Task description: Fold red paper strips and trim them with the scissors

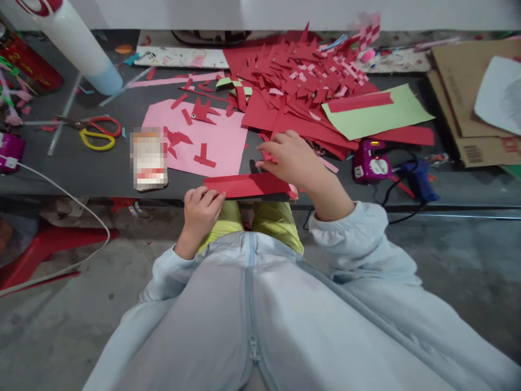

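Red paper strip [252, 186] lies at lower centre of the frame, long axis left-right along the table [81, 176] edge. I note the left hand [200, 209] pinching its left end. The right hand [291, 158] curls over the right half, perhaps onto something dark; I cannot tell its grasp.

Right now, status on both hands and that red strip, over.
Left hand pinching end of red paper strip at table edge. Right hand fingers-down at strip's far edge, grip unclear. Scissors lying far left, untouched.
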The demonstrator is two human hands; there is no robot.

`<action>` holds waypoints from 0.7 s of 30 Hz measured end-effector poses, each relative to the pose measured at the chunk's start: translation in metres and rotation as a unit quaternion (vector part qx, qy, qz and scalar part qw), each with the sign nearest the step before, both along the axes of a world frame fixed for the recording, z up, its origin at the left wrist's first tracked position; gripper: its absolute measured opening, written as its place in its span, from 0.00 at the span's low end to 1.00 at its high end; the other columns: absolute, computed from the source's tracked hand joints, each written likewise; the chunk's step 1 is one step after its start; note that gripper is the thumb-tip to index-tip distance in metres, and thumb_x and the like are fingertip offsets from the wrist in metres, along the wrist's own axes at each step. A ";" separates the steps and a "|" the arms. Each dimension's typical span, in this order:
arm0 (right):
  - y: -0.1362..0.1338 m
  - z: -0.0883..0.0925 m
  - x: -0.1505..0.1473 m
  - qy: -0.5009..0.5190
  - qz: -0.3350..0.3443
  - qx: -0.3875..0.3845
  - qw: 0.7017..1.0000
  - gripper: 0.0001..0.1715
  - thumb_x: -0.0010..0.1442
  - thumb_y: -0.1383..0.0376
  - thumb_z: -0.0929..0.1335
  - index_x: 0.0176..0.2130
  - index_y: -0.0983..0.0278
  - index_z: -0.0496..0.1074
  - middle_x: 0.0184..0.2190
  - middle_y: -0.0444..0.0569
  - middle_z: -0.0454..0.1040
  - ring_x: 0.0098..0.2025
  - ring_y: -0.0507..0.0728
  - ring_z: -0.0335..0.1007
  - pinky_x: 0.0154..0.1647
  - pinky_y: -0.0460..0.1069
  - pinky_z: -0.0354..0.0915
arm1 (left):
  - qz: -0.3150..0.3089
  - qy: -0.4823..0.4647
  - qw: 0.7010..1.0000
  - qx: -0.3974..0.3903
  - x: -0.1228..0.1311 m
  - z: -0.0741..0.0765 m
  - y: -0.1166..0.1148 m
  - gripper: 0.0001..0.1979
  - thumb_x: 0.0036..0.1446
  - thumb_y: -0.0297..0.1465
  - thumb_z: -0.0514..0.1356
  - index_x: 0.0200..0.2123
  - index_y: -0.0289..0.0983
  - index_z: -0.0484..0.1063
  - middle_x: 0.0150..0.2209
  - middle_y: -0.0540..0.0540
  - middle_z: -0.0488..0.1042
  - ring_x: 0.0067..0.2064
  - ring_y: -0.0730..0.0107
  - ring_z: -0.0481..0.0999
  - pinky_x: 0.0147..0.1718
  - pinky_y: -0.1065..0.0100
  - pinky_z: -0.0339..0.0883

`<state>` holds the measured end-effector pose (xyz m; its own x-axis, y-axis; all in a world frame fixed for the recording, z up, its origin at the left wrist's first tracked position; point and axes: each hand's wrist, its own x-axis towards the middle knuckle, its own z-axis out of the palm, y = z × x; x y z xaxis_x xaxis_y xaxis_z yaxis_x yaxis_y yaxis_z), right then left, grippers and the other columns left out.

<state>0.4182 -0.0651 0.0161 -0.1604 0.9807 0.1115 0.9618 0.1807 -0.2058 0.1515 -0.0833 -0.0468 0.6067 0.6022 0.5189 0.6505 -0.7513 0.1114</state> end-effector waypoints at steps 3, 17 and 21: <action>-0.021 -0.003 -0.004 0.027 -0.006 0.046 0.999 0.18 0.65 0.59 0.63 0.45 0.64 0.77 0.36 0.56 0.71 0.43 0.63 0.61 0.45 0.55 0.57 | 0.003 -0.007 1.000 -0.008 0.002 0.000 -0.001 0.09 0.64 0.32 0.58 0.40 0.42 0.79 0.37 0.45 0.80 0.43 0.63 0.70 0.42 0.59 0.56; -0.067 -0.034 -0.050 -0.072 0.017 -0.028 0.997 0.32 0.68 0.49 0.55 0.61 0.59 0.68 0.39 0.58 0.69 0.42 0.63 0.57 0.41 0.55 0.52 | 0.025 0.026 0.998 -0.058 0.004 0.007 -0.005 0.12 0.65 0.35 0.55 0.39 0.42 0.80 0.33 0.44 0.76 0.38 0.64 0.67 0.38 0.59 0.55; -0.068 -0.031 -0.023 -0.061 -0.151 0.048 0.986 0.34 0.69 0.54 0.51 0.55 0.70 0.73 0.35 0.60 0.68 0.40 0.64 0.58 0.43 0.57 0.54 | 0.044 0.026 0.997 -0.053 0.005 0.006 -0.008 0.12 0.65 0.36 0.55 0.40 0.44 0.80 0.29 0.45 0.73 0.36 0.65 0.65 0.36 0.60 0.53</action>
<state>0.3956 -0.1328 -0.0146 0.1186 0.9720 0.2031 0.9913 -0.1040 -0.0810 0.1564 -0.0910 -0.0412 0.5743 0.7036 0.4185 0.7199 -0.6774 0.1510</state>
